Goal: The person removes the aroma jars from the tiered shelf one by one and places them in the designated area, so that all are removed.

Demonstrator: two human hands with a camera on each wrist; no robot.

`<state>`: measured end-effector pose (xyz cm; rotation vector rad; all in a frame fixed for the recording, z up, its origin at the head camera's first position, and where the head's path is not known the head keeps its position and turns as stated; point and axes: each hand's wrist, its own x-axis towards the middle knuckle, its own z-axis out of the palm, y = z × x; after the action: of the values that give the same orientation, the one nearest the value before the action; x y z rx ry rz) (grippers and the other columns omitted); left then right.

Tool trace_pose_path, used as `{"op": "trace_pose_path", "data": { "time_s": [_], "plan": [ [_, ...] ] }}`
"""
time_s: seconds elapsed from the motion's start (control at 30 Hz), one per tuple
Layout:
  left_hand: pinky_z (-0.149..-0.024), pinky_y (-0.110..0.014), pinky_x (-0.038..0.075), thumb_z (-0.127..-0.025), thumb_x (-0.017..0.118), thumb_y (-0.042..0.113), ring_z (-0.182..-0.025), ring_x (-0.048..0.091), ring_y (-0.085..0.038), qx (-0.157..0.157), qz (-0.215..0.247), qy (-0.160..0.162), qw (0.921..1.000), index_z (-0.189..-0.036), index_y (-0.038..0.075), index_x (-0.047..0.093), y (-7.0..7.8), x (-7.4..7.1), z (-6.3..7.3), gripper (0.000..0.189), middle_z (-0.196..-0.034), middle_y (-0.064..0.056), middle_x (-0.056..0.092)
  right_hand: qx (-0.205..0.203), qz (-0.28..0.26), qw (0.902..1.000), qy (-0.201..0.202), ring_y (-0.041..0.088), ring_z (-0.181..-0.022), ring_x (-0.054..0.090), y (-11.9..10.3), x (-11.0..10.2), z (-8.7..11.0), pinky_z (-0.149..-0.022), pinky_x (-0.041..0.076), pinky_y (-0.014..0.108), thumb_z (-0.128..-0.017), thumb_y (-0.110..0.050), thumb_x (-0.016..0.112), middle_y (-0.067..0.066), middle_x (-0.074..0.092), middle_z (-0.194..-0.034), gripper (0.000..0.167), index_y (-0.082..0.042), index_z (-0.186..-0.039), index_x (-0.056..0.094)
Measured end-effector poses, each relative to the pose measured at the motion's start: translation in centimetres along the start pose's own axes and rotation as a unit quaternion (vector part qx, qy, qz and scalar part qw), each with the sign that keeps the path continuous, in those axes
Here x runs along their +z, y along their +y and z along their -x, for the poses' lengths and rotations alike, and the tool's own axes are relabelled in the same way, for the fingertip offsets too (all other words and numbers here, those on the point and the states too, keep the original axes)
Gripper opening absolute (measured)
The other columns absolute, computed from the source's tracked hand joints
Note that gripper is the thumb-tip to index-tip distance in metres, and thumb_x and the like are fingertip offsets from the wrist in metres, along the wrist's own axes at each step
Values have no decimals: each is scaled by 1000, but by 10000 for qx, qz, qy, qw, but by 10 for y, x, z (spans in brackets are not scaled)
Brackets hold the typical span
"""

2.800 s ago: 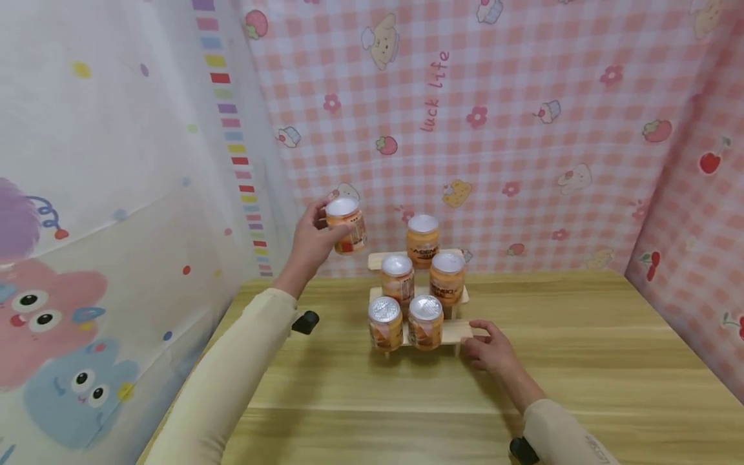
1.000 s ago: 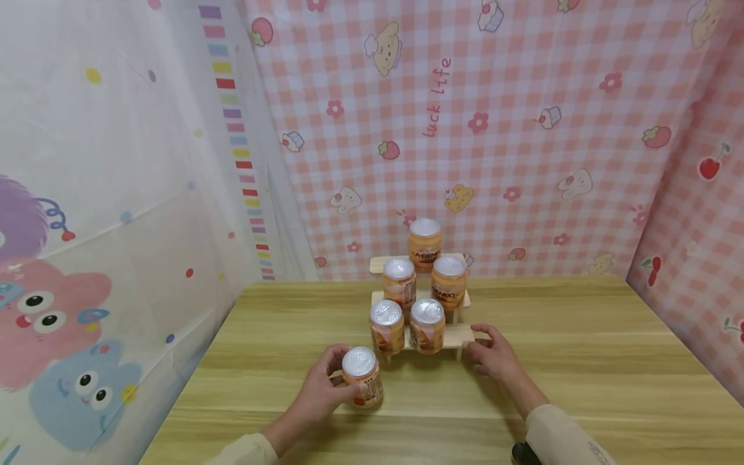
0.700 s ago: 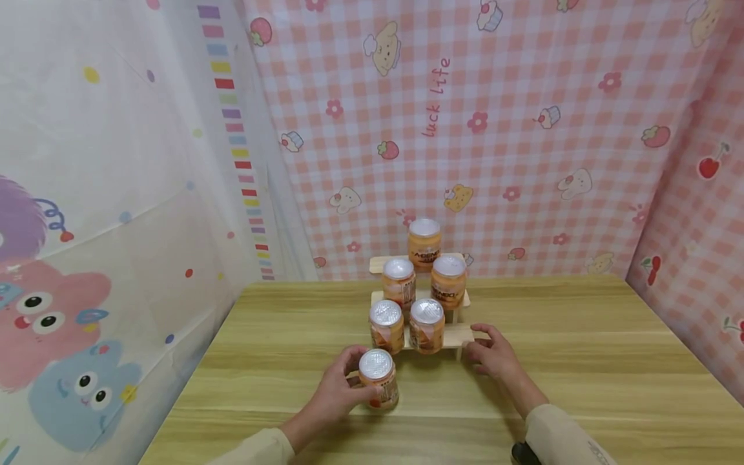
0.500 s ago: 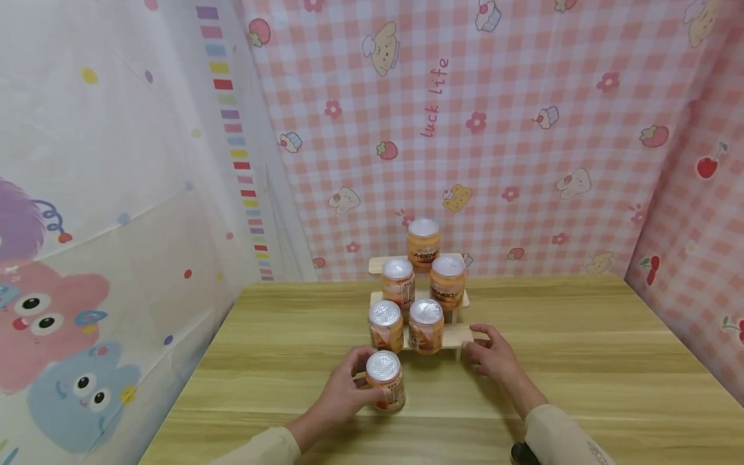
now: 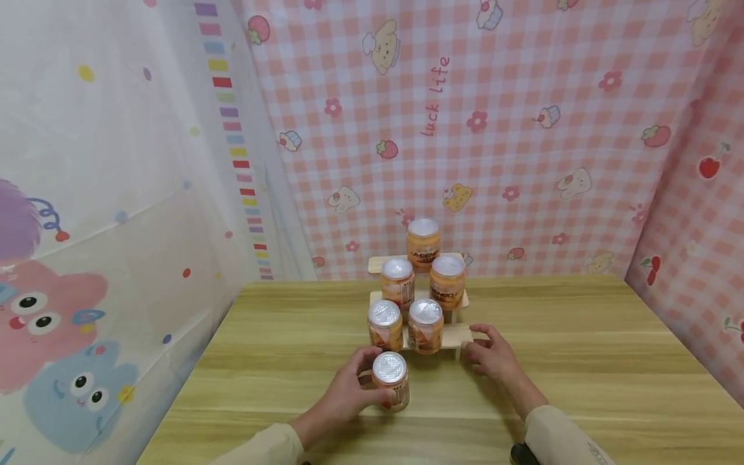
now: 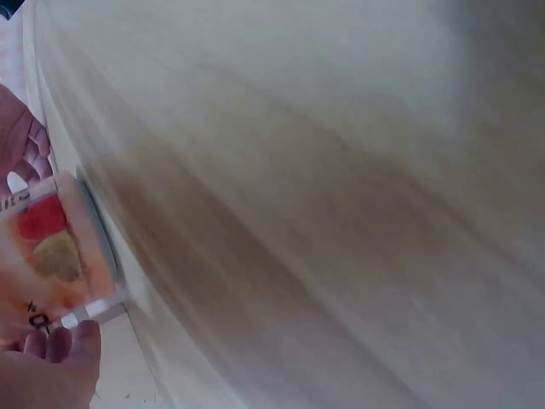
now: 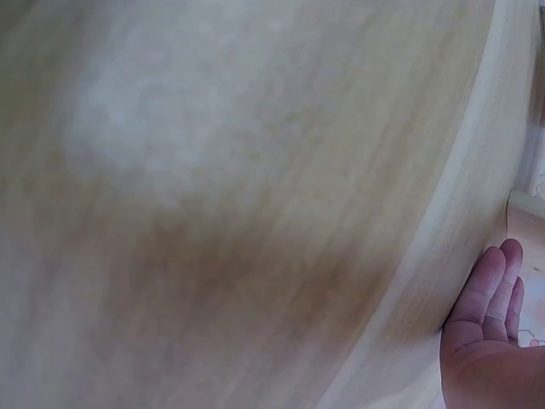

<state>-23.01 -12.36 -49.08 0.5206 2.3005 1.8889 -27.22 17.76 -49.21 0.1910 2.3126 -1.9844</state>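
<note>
My left hand [image 5: 349,391] holds an orange-labelled can [image 5: 391,382] with a silver lid, upright and low at the tabletop, in front of the stand's left part. In the left wrist view the fingers [image 6: 64,341] lie along that can [image 6: 51,256]. A three-step wooden stand [image 5: 456,334] bears matching cans. Two are on the front step, a left one [image 5: 385,326] and a right one [image 5: 426,327]. On the middle step are two more, and a single can [image 5: 423,244] tops the back step. My right hand [image 5: 494,355] grips the right end of the front step.
The wood-grain table [image 5: 581,361] runs back to a pink checked cloth [image 5: 523,155] behind the stand. At the left hangs a white cartoon-printed curtain [image 5: 134,245]. Another pink cloth [image 5: 697,245] closes off the right side.
My left hand has brought the can down from the air left of the stand to the front, then shifted it right. The right hand has stayed at the step's end.
</note>
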Motion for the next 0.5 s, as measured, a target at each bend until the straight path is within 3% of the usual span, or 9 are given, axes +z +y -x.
{"op": "trace_pose_path", "data": {
  "time_s": [0.27, 0.5],
  "plan": [
    [-97, -47, 46, -84, 80, 15, -112, 55, -30, 118, -301, 568, 9979, -126, 0, 53, 5, -18, 1, 53, -116, -16, 59, 4, 27, 10000, -24, 19, -81, 60, -3, 0, 2, -65, 52, 33, -97, -9, 60, 24, 58, -117, 47, 0, -138, 40],
    [-90, -37, 49, -86, 79, 14, -103, 57, -24, 209, -369, 1289, 9908, -116, 4, 58, 13, -40, -12, 37, -105, -17, 60, 29, 75, 10000, -27, 20, -84, 60, -3, 0, 4, -67, 52, 34, -97, -11, 59, 24, 57, -119, 48, -1, -140, 40]
  ]
}}
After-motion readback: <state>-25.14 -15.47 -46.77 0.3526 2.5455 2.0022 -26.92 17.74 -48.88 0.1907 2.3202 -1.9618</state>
